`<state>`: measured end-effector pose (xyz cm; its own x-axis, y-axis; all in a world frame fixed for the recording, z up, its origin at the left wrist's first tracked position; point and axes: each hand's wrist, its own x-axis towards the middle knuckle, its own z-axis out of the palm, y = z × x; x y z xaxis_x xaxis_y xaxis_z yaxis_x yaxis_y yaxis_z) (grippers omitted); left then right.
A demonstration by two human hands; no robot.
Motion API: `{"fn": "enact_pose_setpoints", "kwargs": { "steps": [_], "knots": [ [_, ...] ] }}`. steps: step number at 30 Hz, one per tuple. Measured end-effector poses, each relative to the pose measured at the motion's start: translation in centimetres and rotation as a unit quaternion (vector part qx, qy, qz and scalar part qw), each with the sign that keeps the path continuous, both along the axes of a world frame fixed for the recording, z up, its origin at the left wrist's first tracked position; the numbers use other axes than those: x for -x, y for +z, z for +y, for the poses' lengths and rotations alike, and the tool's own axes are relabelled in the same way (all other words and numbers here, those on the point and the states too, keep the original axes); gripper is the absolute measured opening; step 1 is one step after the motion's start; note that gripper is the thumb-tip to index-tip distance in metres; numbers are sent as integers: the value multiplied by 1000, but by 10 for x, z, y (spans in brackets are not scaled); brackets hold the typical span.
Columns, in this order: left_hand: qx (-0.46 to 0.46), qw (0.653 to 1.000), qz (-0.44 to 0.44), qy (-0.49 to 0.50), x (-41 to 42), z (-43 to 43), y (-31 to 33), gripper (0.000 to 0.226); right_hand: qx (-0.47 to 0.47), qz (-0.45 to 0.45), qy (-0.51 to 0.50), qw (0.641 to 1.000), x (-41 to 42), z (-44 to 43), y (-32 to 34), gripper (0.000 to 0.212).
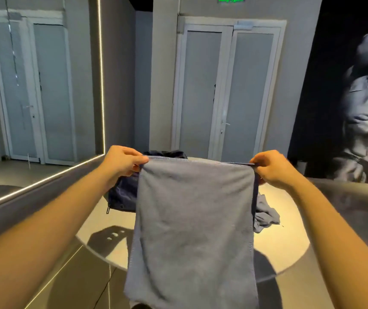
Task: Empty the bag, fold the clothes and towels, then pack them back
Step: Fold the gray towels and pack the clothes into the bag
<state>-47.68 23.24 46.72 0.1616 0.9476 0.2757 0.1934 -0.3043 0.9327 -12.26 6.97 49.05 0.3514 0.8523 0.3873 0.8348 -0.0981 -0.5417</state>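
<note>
So both hands are pinching the top corners of the towel. The left hand has its thumb and fingers closed on the left corner, and the right hand is doing the same on the right one. The top edge is pulled tight and about level between them. Neither hand looks any nearer to it than the other; it's an even two-handed hold.

From that edge the towel drops straight down, so its long side runs vertical and its short side spans hand to hand. A darker strip shows down the right edge. It might be a second layer behind, but I honestly can't tell.

The whole thing hangs in the air between the person and the round table, not lying on it. Past the towel, the dark bag sits on the far left of the table, and a crumpled cloth lies on the right, well apart from the bag.

My guess is the fold goes either by bringing the two corners together or by lowering the towel forward onto the bare patch of table between the bag and the cloth. The low end would touch down first.
</note>
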Motion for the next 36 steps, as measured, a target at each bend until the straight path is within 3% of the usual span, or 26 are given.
{"fn": "enact_pose_setpoints", "kwargs": {
  "steps": [3,5,8,9,11,13,15,19,21,24,27,32,36],
  "knots": [
    [-60,995,69,51,-26,25,-39,7,64,-118,-79,988,-6,32,-30,20],
    [-39,992,84,82,-37,43,-60,7,65,-180,-115,975,-7,44,-47,19],
    [75,996,-11,53,-57,60,-83,12,62,-164,-143,974,-13,67,-71,21],
    [102,993,-38,50,-63,62,-88,13,63,-110,-145,981,-15,75,-77,22],
    [121,988,-67,62,-74,67,-99,11,46,117,-135,983,-19,93,-89,22],
    [102,987,-95,75,-83,72,-110,12,26,340,-122,932,-19,106,-101,21],
    [53,991,-83,90,-88,79,-124,9,1,428,-125,895,-18,119,-111,27],
    [-81,991,17,106,-94,91,-149,2,-28,516,-129,846,-25,146,-129,33],
    [-120,986,41,107,-95,96,-158,2,-39,512,-126,849,-28,158,-139,34],
    [-131,985,51,105,-97,106,-167,2,-75,391,-119,910,-30,167,-157,26],
    [-126,984,63,108,-97,120,-171,3,-75,338,-69,936,-29,172,-164,19],
    [-124,986,67,94,-98,135,-165,4,-71,330,-51,940,-34,182,-158,20],
    [-83,994,19,64,-89,133,-158,2,-74,378,-54,921,-34,172,-145,19]
  ]
}}
